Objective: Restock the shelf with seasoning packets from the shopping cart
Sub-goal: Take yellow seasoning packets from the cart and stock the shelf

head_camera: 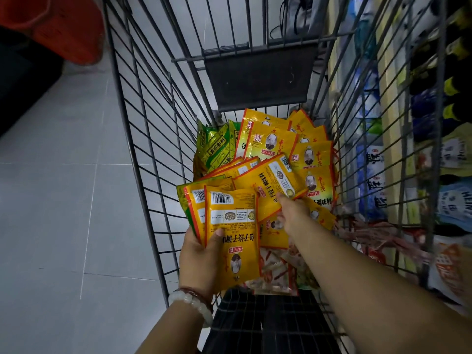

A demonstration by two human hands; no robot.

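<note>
A wire shopping cart (143, 139) holds a heap of yellow seasoning packets (314, 159), with several green packets (217, 146) at its far left. My left hand (201, 259) grips a fanned stack of yellow packets (231, 226) over the cart's near end, thumb pressed on the top one. My right hand (293, 213) reaches into the cart and pinches the lower edge of another yellow packet (270, 182), lifted at a slant above the heap. Clear packets with reddish contents (275, 274) lie under my hands.
A shelf (398, 159) packed with bagged goods runs along the cart's right side. The cart's dark fold-down seat flap (260, 75) stands at its far end. Grey tiled floor (63, 200) lies to the left, with an orange object (69, 26) at the top left.
</note>
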